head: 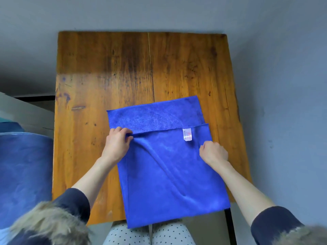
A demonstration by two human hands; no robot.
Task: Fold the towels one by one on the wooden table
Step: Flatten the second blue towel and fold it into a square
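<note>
A blue towel (169,170) is lying on the wooden table (106,68) toward 5 o'clock, its near edge overhanging; the left hand (116,144) is pinching the folded layer's left corner; the right hand (214,152) is gripping fabric at the towel's 3 o'clock edge, below a white label (187,134).

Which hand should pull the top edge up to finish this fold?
Probably left: the left hand already pinches the blue towel at its upper layer's edge. The right hand sits lower.

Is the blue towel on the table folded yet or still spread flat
Partly folded. The blue towel has its top layer's edge short of the far edge, leaving a strip of lower layer uncovered. Left hand pinches that edge.
</note>
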